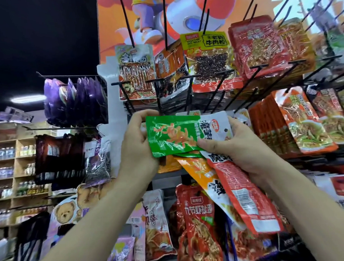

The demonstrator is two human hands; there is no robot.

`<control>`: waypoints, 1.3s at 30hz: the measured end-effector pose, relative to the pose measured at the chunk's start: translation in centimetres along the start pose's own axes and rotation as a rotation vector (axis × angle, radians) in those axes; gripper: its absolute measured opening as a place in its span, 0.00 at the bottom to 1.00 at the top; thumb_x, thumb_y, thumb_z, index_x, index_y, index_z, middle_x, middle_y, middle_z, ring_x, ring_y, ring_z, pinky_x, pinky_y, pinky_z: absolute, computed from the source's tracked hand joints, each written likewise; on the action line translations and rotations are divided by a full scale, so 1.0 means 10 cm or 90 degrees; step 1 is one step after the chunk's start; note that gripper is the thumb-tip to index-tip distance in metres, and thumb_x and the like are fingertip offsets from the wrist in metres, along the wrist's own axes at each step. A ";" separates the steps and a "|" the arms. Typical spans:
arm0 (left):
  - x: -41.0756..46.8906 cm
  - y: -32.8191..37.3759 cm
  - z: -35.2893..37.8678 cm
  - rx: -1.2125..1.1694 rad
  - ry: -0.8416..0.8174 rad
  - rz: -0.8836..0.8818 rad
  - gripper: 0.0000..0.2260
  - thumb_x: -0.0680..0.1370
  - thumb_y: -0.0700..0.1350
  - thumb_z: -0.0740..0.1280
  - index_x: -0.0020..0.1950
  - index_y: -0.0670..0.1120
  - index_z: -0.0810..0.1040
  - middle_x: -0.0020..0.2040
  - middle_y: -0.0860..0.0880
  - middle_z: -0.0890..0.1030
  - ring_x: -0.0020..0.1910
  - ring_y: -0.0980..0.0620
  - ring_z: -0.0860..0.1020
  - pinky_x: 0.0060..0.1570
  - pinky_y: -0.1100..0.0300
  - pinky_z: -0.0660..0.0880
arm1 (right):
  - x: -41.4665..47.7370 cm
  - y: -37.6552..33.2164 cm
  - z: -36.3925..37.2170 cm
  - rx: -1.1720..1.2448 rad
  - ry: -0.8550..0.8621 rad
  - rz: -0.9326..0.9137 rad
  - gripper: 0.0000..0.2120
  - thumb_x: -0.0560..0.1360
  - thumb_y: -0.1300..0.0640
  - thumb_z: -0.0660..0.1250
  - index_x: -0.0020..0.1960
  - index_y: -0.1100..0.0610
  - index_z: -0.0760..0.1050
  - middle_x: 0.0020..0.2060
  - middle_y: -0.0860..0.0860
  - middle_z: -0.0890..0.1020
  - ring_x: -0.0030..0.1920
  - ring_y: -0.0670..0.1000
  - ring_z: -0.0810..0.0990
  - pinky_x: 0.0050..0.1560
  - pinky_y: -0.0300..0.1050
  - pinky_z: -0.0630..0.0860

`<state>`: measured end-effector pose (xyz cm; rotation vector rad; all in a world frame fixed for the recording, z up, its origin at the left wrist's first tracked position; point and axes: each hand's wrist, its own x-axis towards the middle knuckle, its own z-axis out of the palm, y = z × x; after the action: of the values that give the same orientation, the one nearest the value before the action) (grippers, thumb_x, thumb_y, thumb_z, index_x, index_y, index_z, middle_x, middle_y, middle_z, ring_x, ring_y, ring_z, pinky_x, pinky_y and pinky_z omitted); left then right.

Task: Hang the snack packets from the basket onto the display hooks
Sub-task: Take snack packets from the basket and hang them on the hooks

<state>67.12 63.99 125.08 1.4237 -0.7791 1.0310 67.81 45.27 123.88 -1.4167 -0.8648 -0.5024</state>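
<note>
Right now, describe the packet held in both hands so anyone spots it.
Below the orange poster, before the display hooks, the left hand and right hand grip a green packet sideways. Only it is green; the orange packet and red packet dangle beneath.

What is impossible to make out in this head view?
Basket: outside the head view's edges.
Fingertips of the left hand: behind the green packet.
Packet count in the right hand: overlap hides any behind the orange packet and red packet.
Shelf bottles, far left: blurred, too small.

One green packet (173, 134), one orange packet (197, 168), one red packet (245, 196)
</note>
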 end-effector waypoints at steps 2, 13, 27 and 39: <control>0.03 -0.02 -0.05 0.009 0.024 -0.089 0.09 0.81 0.41 0.59 0.50 0.52 0.77 0.37 0.48 0.80 0.29 0.51 0.76 0.28 0.57 0.73 | 0.00 -0.02 -0.02 -0.016 0.005 -0.027 0.24 0.63 0.61 0.76 0.57 0.57 0.75 0.48 0.55 0.86 0.48 0.60 0.85 0.51 0.58 0.81; 0.13 0.37 0.05 0.423 -0.173 0.178 0.15 0.66 0.59 0.75 0.48 0.56 0.76 0.40 0.55 0.82 0.34 0.54 0.80 0.37 0.58 0.77 | -0.06 -0.21 0.00 -0.320 -0.003 -0.184 0.28 0.65 0.53 0.78 0.63 0.49 0.73 0.53 0.41 0.82 0.51 0.31 0.77 0.52 0.39 0.76; -0.02 0.28 -0.31 0.010 -0.049 -0.068 0.22 0.81 0.35 0.59 0.66 0.61 0.66 0.41 0.39 0.82 0.38 0.41 0.80 0.46 0.36 0.79 | -0.23 -0.24 0.01 -0.397 -0.253 -0.096 0.27 0.67 0.57 0.78 0.60 0.36 0.76 0.59 0.25 0.73 0.61 0.23 0.66 0.56 0.18 0.63; 0.05 0.15 -0.28 -0.016 -0.096 -0.141 0.25 0.66 0.53 0.72 0.61 0.66 0.73 0.54 0.42 0.83 0.57 0.42 0.80 0.62 0.39 0.73 | -0.20 -0.12 0.21 -0.441 -0.387 -0.027 0.34 0.70 0.53 0.76 0.69 0.32 0.66 0.68 0.26 0.66 0.69 0.28 0.61 0.68 0.33 0.58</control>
<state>65.51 66.64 126.07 1.5406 -0.7208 0.7477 65.19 46.78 122.99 -2.2567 -1.2730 -0.4221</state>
